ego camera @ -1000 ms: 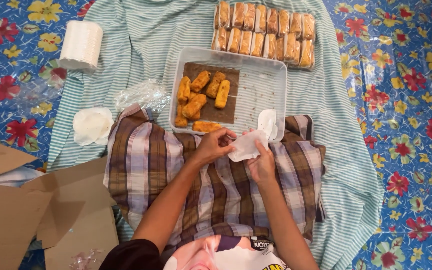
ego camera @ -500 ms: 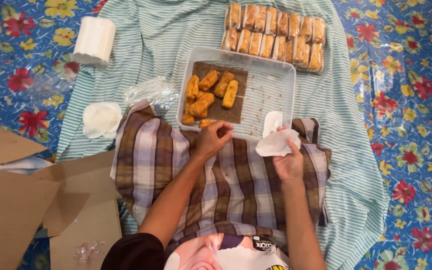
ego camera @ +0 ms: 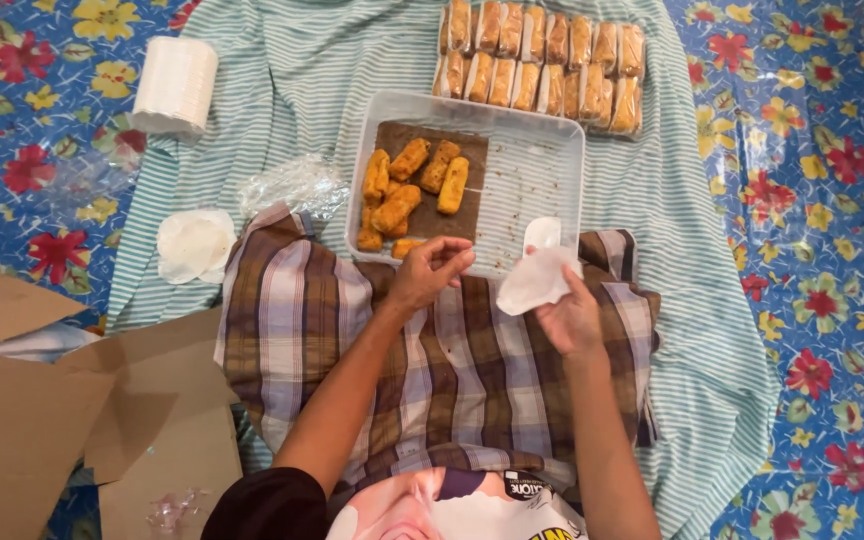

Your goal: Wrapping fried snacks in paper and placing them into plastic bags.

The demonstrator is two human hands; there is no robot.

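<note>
head view: 1 tray (ego camera: 552,170) w/ approx 8 fritters (ego camera: 407,190), right grip (ego camera: 567,315) around 1 white wrapper (ego camera: 537,280), left grip (ego camera: 432,272) loose, empty

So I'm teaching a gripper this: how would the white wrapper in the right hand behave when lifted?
The white wrapper probably is floppy: it droops from the right hand. Likely very light, since fingertips alone hold it. It may crumple or tear easily.

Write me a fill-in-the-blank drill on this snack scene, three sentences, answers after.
1. The right hand holds a white ____.
2. The fried pieces lie on the ____ half of the tray.
3. The left hand hovers at the tray's ____ edge.
Answers: wrapper; left; near
</note>
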